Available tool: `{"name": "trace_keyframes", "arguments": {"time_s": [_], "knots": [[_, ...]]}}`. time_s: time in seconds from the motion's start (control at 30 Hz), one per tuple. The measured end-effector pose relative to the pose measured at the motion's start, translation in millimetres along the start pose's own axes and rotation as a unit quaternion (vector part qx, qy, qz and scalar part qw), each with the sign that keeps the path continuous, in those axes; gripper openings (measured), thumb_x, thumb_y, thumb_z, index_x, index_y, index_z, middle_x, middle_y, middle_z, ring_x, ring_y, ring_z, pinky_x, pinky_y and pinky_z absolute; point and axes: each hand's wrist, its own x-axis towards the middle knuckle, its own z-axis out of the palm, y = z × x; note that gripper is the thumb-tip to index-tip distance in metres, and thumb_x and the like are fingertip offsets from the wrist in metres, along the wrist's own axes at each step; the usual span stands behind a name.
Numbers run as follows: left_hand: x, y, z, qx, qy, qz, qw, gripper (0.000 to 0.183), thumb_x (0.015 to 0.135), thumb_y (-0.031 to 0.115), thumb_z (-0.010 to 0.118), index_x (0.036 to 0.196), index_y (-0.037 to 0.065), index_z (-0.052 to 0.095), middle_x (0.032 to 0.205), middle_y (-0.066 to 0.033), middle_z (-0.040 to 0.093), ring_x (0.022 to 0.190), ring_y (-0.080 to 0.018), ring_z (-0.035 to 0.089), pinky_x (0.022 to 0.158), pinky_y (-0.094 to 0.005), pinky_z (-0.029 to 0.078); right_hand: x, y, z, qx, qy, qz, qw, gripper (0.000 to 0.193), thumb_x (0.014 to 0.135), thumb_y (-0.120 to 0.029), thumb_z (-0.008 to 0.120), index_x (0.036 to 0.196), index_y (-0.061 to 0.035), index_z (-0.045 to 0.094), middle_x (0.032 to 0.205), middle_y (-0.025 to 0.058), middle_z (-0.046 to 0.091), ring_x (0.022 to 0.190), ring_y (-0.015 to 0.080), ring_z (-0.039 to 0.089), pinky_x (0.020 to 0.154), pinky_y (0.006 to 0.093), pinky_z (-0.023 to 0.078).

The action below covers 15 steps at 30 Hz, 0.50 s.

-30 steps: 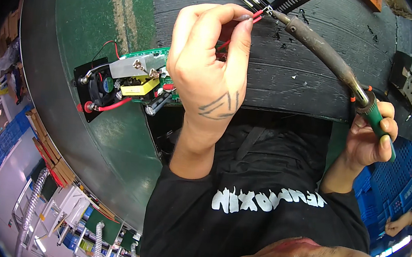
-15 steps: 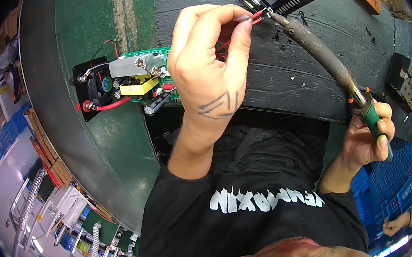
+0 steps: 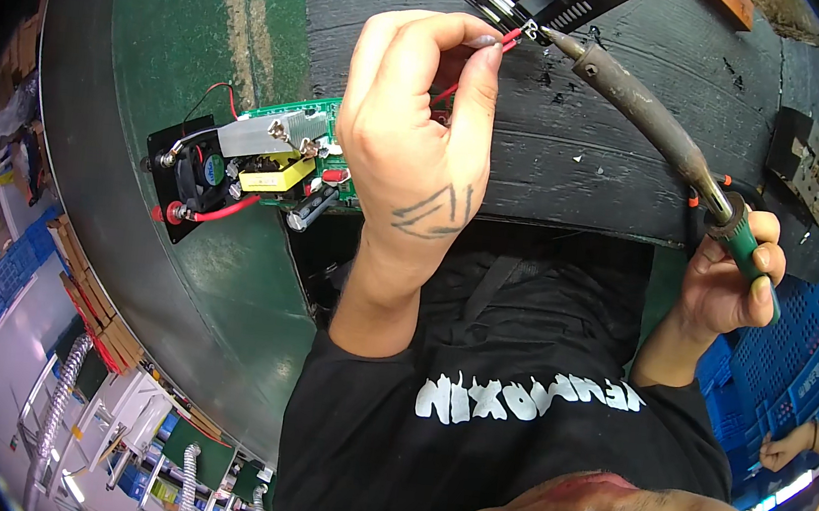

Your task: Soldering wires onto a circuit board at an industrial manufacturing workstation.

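Observation:
Two red wires [image 3: 512,39] are pinched between the thumb and fingers of my left hand [image 3: 419,122]. Their tips reach the metal terminals of a black plastic panel part [image 3: 546,5] at the top of the view. My right hand [image 3: 735,270] is wrapped round the green handle of a soldering iron [image 3: 649,111]. The iron's tip is right beside the terminals, close to the wire ends; whether it touches them I cannot tell. Left of my left wrist lies a green circuit board [image 3: 314,116] with a metal heat sink, a yellow transformer [image 3: 276,177] and a small fan [image 3: 204,166].
The dark board [image 3: 598,176] covers the bench before me, with a green mat [image 3: 172,41] to its left. A metal bracket [image 3: 808,163] lies at the right edge, beside blue crates [image 3: 800,337]. Another person's hand [image 3: 789,447] shows at the lower right.
The iron's tip has shifted slightly right, off the wire ends. The black panel part has moved a little to the left. My left hand keeps its pinch on the wires.

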Motion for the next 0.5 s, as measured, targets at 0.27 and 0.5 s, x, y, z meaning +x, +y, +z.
{"name": "trace_keyframes", "arguments": {"time_s": [0.27, 0.5], "knots": [[4.4, 0.0, -1.3, 0.038, -0.01, 0.04, 0.998, 0.014, 0.08, -0.008, 0.068, 0.092, -0.002, 0.064, 0.09, -0.0115, 0.059, 0.072, -0.0207, 0.061, 0.064, -0.0285, 0.051, -1.8, -8.3, 1.9, 0.043, 0.075, 0.041, 0.995, 0.044, 0.091, -0.045, 0.051, 0.111, -0.0094, 0.068, 0.094, 0.0166, 0.053, 0.06, 0.0176, 0.052, 0.049, 0.0223, 0.042], [4.0, -3.1, 0.9, 0.034, 0.003, 0.036, 0.999, 0.014, 0.08, -0.008, 0.068, 0.092, -0.002, 0.064, 0.089, -0.0112, 0.059, 0.07, -0.02, 0.061, 0.063, -0.028, 0.05, -1.0, -4.3, -6.0, 0.017, 0.04, 0.037, 0.998, 0.044, 0.093, -0.045, 0.049, 0.112, -0.0097, 0.067, 0.096, 0.0189, 0.054, 0.061, 0.0186, 0.054, 0.046, 0.022, 0.042]]}}
